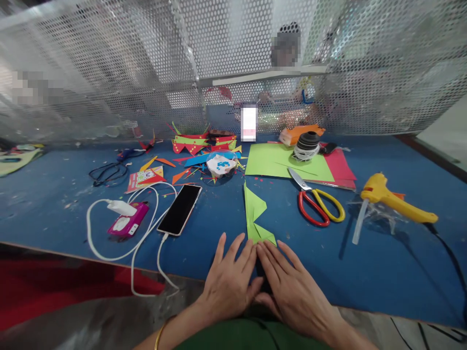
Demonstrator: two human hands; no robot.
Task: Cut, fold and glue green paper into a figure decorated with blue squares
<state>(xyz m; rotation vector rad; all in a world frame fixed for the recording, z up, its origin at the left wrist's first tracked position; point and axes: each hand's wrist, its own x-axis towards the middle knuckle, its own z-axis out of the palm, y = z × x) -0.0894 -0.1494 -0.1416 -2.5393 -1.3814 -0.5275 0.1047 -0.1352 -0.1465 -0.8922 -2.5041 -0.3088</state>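
A folded piece of light-green paper (254,204) lies on the blue table in front of me, with pointed, notched shapes along its right side. My left hand (230,272) rests flat at the table's front edge, fingers stretched, its fingertips touching the paper's near end. Beside it, my right hand (294,284) lies with fingers extended over the same end of the paper. Part of that near end is hidden under my fingers. To the right of the paper are scissors (316,201) with one red and one yellow handle, blades partly apart.
A yellow glue gun (396,198) lies far right. Green sheets (270,160) and a spool (307,146) sit behind the scissors. On the left are a phone (180,210), white cable and purple power adapter (128,219). Red-and-green paper masks (189,144) and scraps lie before a perforated metal screen (120,73).
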